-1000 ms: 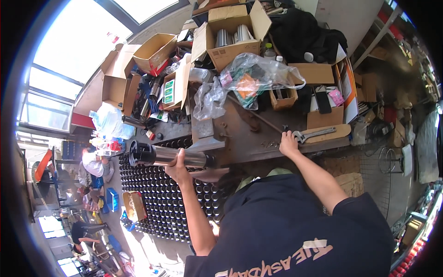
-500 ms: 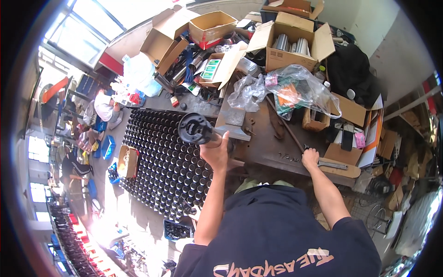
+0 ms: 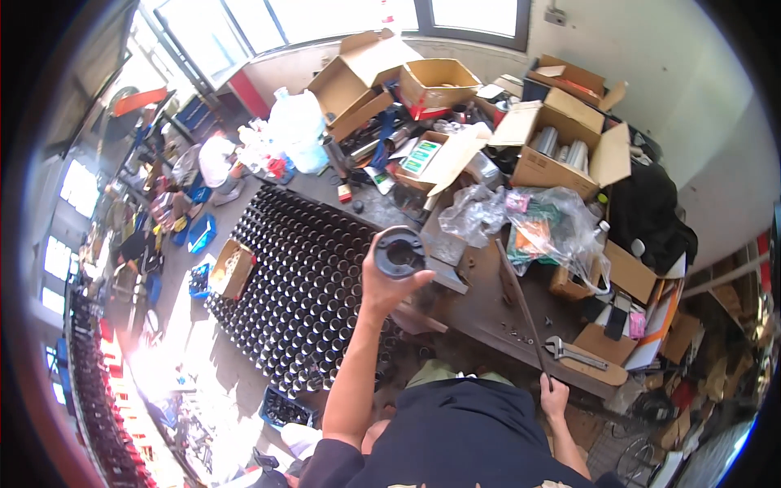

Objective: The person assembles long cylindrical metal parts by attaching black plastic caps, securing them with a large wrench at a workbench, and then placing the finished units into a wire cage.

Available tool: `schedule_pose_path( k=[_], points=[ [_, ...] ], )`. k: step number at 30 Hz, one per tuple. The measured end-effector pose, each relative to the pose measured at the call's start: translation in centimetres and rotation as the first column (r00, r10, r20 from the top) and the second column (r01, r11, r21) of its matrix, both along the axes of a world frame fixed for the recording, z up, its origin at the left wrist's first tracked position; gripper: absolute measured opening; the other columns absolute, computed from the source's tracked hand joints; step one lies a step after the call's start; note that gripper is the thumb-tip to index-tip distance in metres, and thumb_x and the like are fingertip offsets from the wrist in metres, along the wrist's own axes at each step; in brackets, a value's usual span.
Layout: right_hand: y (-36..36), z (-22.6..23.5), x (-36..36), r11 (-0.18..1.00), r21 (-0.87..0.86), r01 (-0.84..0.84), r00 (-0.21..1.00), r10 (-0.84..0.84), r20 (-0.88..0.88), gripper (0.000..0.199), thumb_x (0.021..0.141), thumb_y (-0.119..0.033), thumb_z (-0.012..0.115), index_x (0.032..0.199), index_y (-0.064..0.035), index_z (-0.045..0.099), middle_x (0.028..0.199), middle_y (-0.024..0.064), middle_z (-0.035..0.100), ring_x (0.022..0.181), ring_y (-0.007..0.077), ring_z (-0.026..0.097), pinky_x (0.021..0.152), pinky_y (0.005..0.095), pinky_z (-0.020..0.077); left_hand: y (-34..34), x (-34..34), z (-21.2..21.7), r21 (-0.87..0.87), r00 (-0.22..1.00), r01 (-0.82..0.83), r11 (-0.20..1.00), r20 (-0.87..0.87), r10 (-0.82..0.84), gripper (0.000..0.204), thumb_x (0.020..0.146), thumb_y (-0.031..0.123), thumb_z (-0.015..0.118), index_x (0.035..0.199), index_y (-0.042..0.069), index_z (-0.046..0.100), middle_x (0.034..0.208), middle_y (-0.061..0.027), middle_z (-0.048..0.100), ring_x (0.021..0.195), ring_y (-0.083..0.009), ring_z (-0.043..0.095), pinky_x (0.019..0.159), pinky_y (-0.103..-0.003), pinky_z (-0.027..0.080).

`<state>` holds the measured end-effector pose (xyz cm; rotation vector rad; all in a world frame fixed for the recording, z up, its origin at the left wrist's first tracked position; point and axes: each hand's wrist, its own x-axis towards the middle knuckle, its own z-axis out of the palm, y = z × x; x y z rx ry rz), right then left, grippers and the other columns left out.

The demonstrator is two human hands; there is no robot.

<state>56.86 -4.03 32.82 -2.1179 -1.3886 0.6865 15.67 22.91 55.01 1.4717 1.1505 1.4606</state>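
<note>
My left hand (image 3: 377,289) is closed around a black cylindrical metal part (image 3: 400,252), held above the bench's left end. Its round, hollow end faces up toward me. My right hand (image 3: 555,397) grips the near end of a long thin metal rod (image 3: 521,313) at the bench's front edge. The rod slants away across the bench top, its far end close to a clear plastic bag (image 3: 561,232). Just right of the rod lies an adjustable wrench (image 3: 576,353). A grey metal block (image 3: 443,246) sits on the bench beyond my left hand.
Rows of black cylindrical parts (image 3: 297,281) stand left of the bench (image 3: 480,305), with an open carton (image 3: 232,268) on them. Cardboard boxes (image 3: 561,154) crowd the back. A blue crate (image 3: 285,407) is at lower left. Another person (image 3: 218,167) crouches at far left.
My right hand has drawn back toward me with the rod, off the wrench's side. The part in my left hand has turned to show its end more squarely. My view has shifted too.
</note>
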Motion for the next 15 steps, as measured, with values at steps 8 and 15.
schedule_pose_path(
  k=[8,15],
  points=[
    [3.3,8.9,-2.4,0.952,0.252,-0.172,0.976,0.2,-0.091,0.047,0.093,-0.033,0.071,0.067,0.0003,0.05,0.056,0.0161,0.037,0.048,0.0269,0.036,0.049,0.0385,0.0345,-1.2,2.0,-0.6,0.081,0.931,-0.35,0.933,-0.081,0.356,0.039,0.071,0.014,0.093,0.097,0.001,0.068,0.089,-0.0019,0.071,0.078,-0.0105,0.064,0.076,-0.028,0.054],
    [3.4,11.2,-1.2,0.937,0.286,-0.201,0.972,0.228,-0.062,0.044,0.09,-0.034,0.072,0.066,-0.0011,0.057,0.052,0.0119,0.043,0.045,0.0225,0.044,0.049,0.0352,0.0366,-1.6,4.8,-1.2,0.259,0.861,-0.476,0.841,-0.058,0.505,0.056,0.079,0.023,0.09,0.116,0.0,0.056,0.099,-0.0063,0.067,0.085,-0.017,0.065,0.082,-0.03,0.053]
  ],
)
